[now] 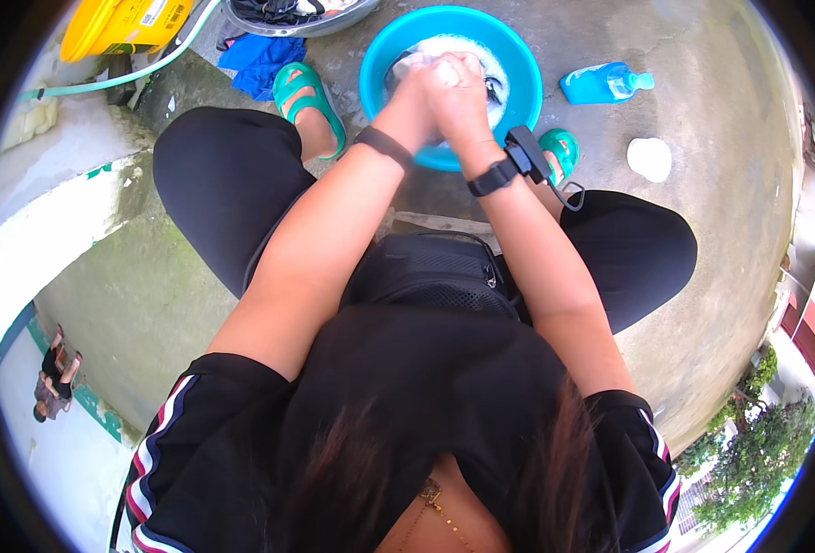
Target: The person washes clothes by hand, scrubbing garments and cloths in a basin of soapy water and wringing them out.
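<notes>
Both hands are together over a turquoise plastic basin (533,88) on the ground between my feet. White suds (454,43) and wet dark-and-white cloth (493,89) show inside it. My left hand (411,103) is closed and pressed against the right, its fingers partly hidden. My right hand (460,100) is closed too, with white foam on its knuckles. Whatever lies between the palms is hidden by the hands and suds. A strap circles each wrist, the right one carrying a small black device (527,155).
Right of the basin lie a blue bottle (599,83) and a small white tub (649,159). At upper left are a blue cloth (262,64), a metal bowl (334,25) of clothes, a yellow bucket (131,28) and a pale hose (154,69). Another person (55,378) is at far left.
</notes>
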The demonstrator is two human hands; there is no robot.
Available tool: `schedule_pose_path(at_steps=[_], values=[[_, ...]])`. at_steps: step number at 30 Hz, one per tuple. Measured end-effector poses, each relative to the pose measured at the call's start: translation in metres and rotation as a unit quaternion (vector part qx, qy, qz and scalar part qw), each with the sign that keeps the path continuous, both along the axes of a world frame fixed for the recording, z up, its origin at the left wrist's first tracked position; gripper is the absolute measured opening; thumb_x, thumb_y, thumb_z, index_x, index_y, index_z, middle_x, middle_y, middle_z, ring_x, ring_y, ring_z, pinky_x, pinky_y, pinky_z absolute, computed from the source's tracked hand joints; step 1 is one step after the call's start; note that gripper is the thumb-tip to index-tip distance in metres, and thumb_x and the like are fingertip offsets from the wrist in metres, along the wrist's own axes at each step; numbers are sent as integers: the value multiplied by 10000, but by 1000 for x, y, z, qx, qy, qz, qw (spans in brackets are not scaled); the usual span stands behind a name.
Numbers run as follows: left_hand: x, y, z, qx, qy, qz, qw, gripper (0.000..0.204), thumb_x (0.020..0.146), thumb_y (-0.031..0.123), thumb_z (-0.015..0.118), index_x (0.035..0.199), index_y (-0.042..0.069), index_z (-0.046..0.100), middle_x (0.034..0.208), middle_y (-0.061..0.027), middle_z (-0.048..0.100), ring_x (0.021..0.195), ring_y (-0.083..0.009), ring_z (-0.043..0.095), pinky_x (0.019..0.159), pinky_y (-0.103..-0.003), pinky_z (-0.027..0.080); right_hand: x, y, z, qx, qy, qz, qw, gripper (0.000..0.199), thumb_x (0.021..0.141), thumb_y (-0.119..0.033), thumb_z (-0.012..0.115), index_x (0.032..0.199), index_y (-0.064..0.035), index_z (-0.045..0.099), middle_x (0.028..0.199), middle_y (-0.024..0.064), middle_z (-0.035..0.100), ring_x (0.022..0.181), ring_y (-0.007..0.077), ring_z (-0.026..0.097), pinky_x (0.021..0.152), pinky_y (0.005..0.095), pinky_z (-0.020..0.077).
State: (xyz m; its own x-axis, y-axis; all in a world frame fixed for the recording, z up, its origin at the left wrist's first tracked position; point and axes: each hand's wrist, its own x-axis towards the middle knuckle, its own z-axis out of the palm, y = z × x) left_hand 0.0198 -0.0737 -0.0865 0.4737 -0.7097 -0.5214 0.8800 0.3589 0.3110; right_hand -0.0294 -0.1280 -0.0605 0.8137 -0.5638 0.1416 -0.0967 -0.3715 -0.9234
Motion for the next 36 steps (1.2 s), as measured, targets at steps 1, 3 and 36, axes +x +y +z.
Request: schedule_pose_path(at_steps=[1,3,36], values=[[-4,-7,-1,-39,-4,9,999,376,935,292,460,1202,35,524,1180,-151,589,1088,-285,569,939,-436,465,2,-4,-3,2,2,-1,1000,337,737,-184,712,985,10,592,972,144,599,898,252,588,815,350,476],[-14,-22,-5,-115,-12,32,993,287,928,194,524,1169,39,541,1154,-150,601,1036,-251,592,923,-425,482,4,-18,-7,27,-6,-109,994,270,769,-135,673,994,6,625,956,156,624,880,251,599,798,343,484],[29,13,5,121,-43,28,991,223,942,234,536,1136,125,549,1136,-64,567,1035,-226,536,837,-424,469,-42,-103,-33,608,-7,-155,778,490,1021,-391,236,1170,-23,522,1210,181,563,1124,333,543,972,494,440]])
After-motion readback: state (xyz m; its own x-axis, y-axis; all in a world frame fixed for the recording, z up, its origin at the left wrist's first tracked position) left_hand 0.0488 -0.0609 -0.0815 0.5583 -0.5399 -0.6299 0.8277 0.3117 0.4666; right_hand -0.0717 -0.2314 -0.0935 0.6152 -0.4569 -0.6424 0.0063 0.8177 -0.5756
